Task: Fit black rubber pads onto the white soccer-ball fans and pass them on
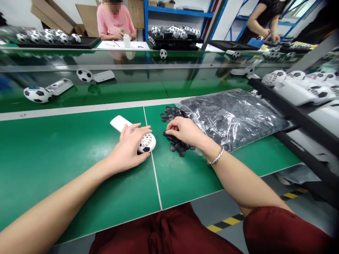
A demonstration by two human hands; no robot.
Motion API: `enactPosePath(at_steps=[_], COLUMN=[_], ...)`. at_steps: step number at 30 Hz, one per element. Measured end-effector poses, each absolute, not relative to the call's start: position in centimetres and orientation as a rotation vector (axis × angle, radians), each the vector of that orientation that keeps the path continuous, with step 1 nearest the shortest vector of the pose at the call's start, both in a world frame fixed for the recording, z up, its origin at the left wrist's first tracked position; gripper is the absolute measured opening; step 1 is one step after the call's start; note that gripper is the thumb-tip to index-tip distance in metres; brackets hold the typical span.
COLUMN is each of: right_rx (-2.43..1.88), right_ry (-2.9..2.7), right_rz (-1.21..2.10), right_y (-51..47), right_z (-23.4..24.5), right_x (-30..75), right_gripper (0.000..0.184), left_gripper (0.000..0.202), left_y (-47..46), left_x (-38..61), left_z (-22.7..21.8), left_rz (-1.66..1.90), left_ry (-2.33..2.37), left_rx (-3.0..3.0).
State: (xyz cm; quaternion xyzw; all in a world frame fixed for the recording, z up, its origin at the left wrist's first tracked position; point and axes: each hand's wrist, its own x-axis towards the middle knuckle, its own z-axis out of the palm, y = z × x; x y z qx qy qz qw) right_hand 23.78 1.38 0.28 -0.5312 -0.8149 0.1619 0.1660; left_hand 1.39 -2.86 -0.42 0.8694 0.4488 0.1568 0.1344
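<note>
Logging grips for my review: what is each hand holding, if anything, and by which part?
The left hand holds a white casing by its round openwork end. The right hand is at the black pieces; whether it holds one cannot be told.

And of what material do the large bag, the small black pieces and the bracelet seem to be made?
The bag: clear, glossy plastic film, as its wrinkles glint and dark contents show through. The black pieces: probably moulded plastic, thin with crisp edges, though too small to be sure. The bracelet: likely silver-coloured metal, judging by its shiny, twisted look.
</note>
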Motion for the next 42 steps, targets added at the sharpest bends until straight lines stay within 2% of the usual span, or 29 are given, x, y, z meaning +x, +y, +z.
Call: enactPosePath(at_steps=[6,11,17,23,28,35,40,42], right_rx=[-1.374,-1.384,-1.365,-1.311,-1.187,-1.014,-0.943,-0.926], right_ry=[-2.616,-2.696,-2.596,-2.258,-2.109,-2.107,-2.021,-2.045], right_rz=[0.224,-0.005,-0.029,0.488,0.801,0.888,1.376,1.434], right_y=[0.9,0.6,0.7,0.1,-0.7,-0.7,-1.0,-1.2], right_z=[-0.8,-0.9,-1.2,0.0,0.5,0.7,1.0,1.0], right_x=[22.7,22.4,22.7,22.5,22.2,22.3,22.2,22.1], right_gripper=[0.016,0.021,0.03,0.013,0.021,0.009,0.012,0.011], left_gripper=[0.064,0.055,0.056,0.049,0.052,0.055,0.053,0.052], left_y=[-3.5,-3.5,-3.5,-3.5,-3.5,-3.2,-3.2,-3.3], left_x=[2.0,2.0,1.9,1.9,1.9,1.8,1.9,1.9], left_z=[-1.3,-1.3,-0.7,-0.3,-0.3,-0.5,-0.4,-0.4], left_rz=[0.567,0.582,0.567,0.595,0.583,0.552,0.552,0.549], left_ry=[1.549,1.261,1.084,1.097,1.108,1.111,1.114,1.109], left_rx=[2.364,2.342,2.264,2.234,2.261,2.285,2.273,2.27])
